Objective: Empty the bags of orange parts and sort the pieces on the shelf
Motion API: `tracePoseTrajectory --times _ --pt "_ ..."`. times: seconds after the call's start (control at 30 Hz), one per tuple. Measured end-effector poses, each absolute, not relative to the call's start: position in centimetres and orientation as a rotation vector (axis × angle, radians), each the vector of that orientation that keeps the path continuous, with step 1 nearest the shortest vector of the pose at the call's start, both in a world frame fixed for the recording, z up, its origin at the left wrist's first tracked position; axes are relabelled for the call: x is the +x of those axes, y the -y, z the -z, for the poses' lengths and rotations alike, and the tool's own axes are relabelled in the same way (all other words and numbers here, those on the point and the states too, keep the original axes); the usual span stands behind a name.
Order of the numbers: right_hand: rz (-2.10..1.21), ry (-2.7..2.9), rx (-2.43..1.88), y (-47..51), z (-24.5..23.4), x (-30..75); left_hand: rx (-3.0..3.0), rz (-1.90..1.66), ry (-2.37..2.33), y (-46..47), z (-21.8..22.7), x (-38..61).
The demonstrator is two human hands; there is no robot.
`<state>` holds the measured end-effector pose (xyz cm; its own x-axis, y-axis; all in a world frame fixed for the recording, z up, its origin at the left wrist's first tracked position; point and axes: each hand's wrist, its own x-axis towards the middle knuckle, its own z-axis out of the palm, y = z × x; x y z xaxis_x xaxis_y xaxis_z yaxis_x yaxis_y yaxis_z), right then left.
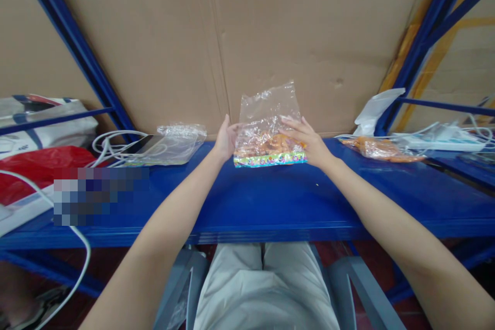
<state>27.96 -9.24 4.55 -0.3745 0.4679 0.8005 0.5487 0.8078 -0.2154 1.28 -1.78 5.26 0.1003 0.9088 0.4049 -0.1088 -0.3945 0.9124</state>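
A clear plastic bag (266,140) stands upright above the blue shelf, with orange contents low inside and a colourful printed strip along its bottom. My left hand (226,140) grips its left edge, thumb pointing up and some fingers hidden by the bag. On the right side, my right hand (310,145) holds the bag with fingers laid across its front. The upper part of the bag is see-through and rises above both hands. What exactly the orange contents are, I cannot make out.
Flat clear bags (170,148) lie left on the blue shelf (266,206), beside white cables (104,144) and a red bag (46,167). To the right are another orange-filled bag (381,149) and a white power strip (444,140). A cardboard panel (309,36) stands behind.
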Motion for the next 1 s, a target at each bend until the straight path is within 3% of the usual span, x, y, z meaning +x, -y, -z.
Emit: tracePoseTrajectory --times 0.23,0.67,0.77,1.0 --pt "0.098 2.22 -0.828 8.7 -3.8 27.4 1.288 -1.492 -1.001 3.3 -6.5 1.1" --pt "0.314 2.294 -0.93 8.1 -2.7 27.4 1.477 -2.237 -1.463 0.3 -9.7 -5.3" --pt "0.329 2.294 -0.951 8.0 -2.6 27.4 1.59 -2.162 -1.692 1.1 -11.7 -7.5" --pt "0.316 2.275 -0.975 8.0 -2.5 27.4 1.547 -1.557 -2.44 1.5 -12.9 -14.9"
